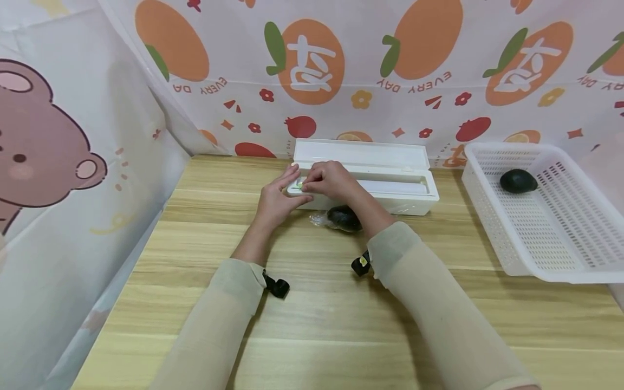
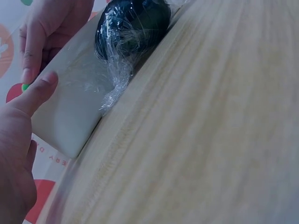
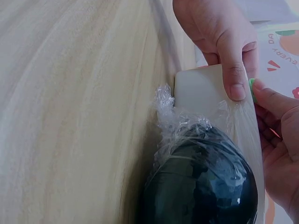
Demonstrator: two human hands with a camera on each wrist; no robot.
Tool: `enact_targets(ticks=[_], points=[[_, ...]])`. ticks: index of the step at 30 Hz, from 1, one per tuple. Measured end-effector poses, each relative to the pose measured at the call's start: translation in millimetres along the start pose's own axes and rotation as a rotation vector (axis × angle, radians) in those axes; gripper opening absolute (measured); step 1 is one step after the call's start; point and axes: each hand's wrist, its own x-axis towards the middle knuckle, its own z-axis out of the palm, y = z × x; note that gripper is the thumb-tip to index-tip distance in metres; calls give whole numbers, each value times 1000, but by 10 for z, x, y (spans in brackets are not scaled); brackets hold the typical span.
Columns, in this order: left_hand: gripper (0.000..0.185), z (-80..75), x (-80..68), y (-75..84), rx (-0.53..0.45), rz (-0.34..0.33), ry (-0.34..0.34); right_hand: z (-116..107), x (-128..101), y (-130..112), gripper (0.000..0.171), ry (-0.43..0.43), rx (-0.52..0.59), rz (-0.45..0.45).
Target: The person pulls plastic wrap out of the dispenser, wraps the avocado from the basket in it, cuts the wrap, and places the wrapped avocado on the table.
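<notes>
A white cling-film dispenser box (image 1: 385, 187) lies open at the back of the wooden table (image 1: 312, 303). My left hand (image 1: 285, 189) grips the box's left end, with the thumb (image 3: 236, 77) pressed on its front face (image 3: 201, 88). Just beside it, my right hand (image 1: 317, 181) pinches a small green slider (image 1: 300, 186) on the box's top edge. A dark avocado wrapped in clear film (image 1: 343, 218) lies on the table against the box front, under my right wrist. The wrapped avocado (image 2: 133, 23) fills the wrist views, and loose film (image 3: 170, 112) bunches at its end.
A white perforated basket (image 1: 551, 227) stands at the right and holds another dark avocado (image 1: 518, 180). Printed cloth walls close in the back and the left side. Bare wooden tabletop stretches in front of my forearms.
</notes>
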Motion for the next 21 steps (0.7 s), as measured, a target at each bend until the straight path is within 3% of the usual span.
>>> enact_targets(ticks=[7,21], points=[[74,3,4,-9,119,85,17,-37,-57,15,12,10,3,18],[71,3,2,-25,179,157,26,-28,-96,50,14,31,-18,11]])
